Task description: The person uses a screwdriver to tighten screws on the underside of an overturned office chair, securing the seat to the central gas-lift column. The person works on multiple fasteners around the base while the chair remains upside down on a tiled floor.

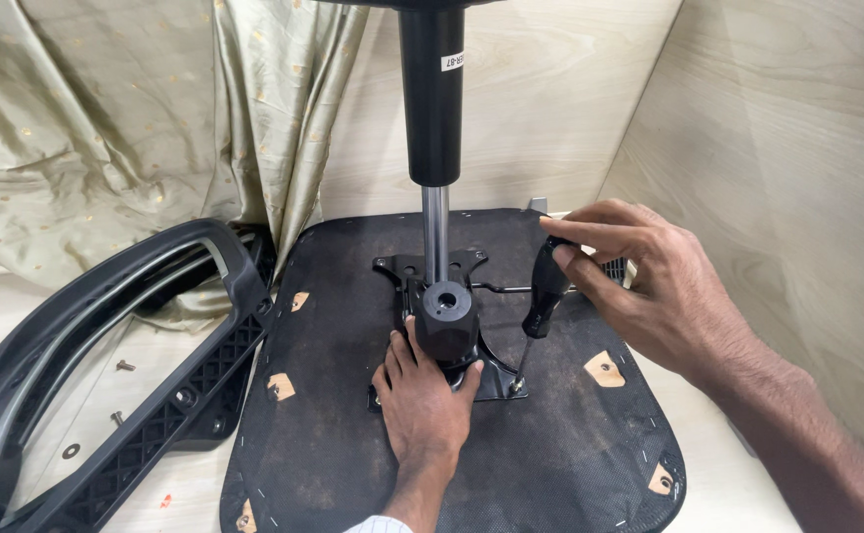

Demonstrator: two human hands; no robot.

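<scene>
Screwdriver [543,296], pinched by right hand [639,286], stands tip-down on the mechanism plate's [491,380] corner screw while left hand [427,395] presses spread beside it; a tilted shaft could slip off, I judge.

Left hand [424,393] lies palm down, fingers spread and curled forward, forearm reaching straight up from below. Right hand [639,286] comes from the right, fingertips pinched closed, wrist raised.

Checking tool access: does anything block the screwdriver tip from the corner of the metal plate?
Nothing visible does. The screwdriver in the right hand meets the mounting plate corner; the left hand rests beside it.
</scene>
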